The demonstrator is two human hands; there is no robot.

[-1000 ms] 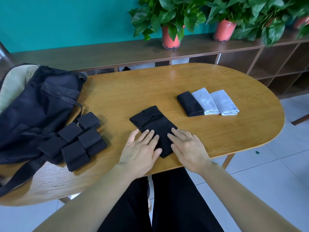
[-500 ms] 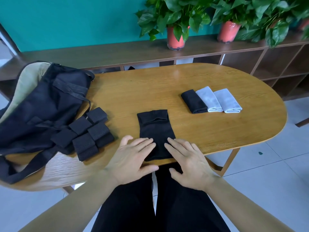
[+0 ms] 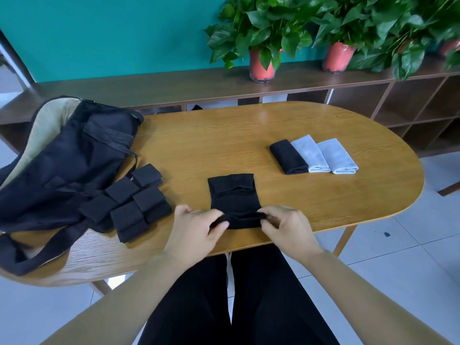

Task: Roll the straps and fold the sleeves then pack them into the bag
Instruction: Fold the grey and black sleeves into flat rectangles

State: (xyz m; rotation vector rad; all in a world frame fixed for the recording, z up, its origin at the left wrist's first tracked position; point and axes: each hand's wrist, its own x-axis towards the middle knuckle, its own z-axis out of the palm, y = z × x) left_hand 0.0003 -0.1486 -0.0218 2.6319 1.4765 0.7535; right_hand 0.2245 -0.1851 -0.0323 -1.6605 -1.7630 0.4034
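A black sleeve lies flat near the front edge of the wooden table. My left hand pinches its near left corner and my right hand pinches its near right corner, lifting the near edge slightly. Three folded sleeves sit side by side at the right: one black and two light grey. Several rolled black straps are grouped at the left beside an open black bag with a beige lining.
A long wooden shelf unit runs behind the table with potted plants in red pots on top. The bag's long strap trails toward the table's front left edge. Tiled floor lies to the right.
The sleeve was turned straight and drawn toward the table edge under flat palms. Both hands now have curled fingers pinching its near corners and raising that edge.
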